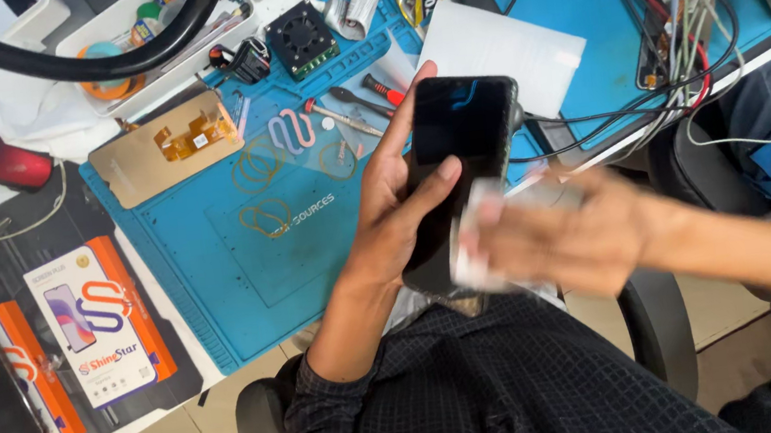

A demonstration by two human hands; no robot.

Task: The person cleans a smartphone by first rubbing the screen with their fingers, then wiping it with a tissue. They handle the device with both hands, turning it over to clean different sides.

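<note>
My left hand (394, 208) grips a black smartphone (459, 155) with its dark screen facing up, held above the near edge of a blue work mat (244, 252); the thumb lies across the glass. My right hand (557, 237), blurred by motion, presses a small white cloth or wipe (475, 235) against the phone's lower right edge. Both sleeves are dark with a fine check.
On the mat lie a gold-coloured metal plate (167, 147), screwdrivers (363, 101), a small black fan unit (300, 38) and a white sheet (502, 50). Tangled cables (667, 59) hang at the right. Orange-and-white boxes (97, 317) and a red mouse (0, 159) sit at the left.
</note>
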